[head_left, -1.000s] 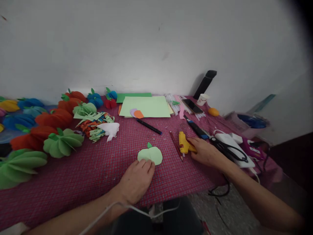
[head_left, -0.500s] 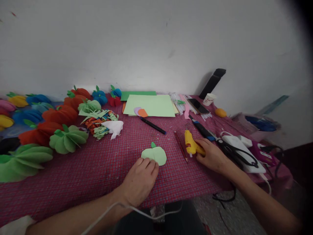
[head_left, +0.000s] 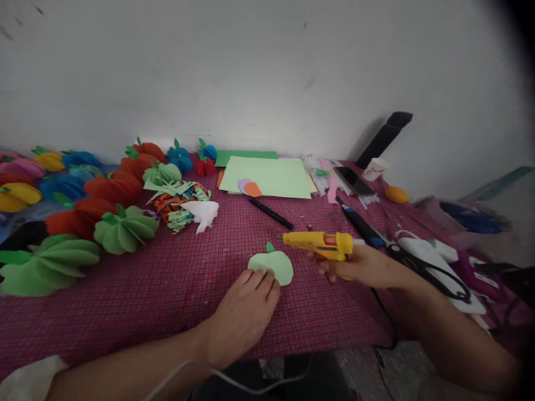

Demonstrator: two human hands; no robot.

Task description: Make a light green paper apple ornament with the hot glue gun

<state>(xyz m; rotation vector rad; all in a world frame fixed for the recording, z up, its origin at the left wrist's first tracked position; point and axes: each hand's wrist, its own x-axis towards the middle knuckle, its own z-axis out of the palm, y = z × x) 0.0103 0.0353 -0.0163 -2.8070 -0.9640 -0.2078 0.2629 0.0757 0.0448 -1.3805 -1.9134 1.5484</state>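
Observation:
A light green paper pumpkin cutout (head_left: 282, 267) with a small dark green leaf (head_left: 270, 247) at its top lies flat on the table. My left hand (head_left: 251, 301) holds it down, bent fingertips pressed on its lower left edge. In my right hand (head_left: 359, 266) is a yellow hot glue gun (head_left: 311, 240), fingers wrapped round its handle. It is raised above the table, nozzle pointing left, to the right of the leaf and apart from the paper. A glue stick shows at its rear end.
Several coloured paper pumpkins (head_left: 125, 228) crowd the left, beside paper scraps (head_left: 175, 206). Behind lie green sheets (head_left: 271, 175), a black pen (head_left: 271, 213), glue sticks and a phone (head_left: 354, 180). Scissors (head_left: 426, 270), a box cutter (head_left: 359, 223) and a paper cup (head_left: 375, 169) are at right.
My right hand has lifted the glue gun and turned its nozzle to the left, closer to the paper cutout. My left hand stays on the cutout. The whole view has shifted slightly.

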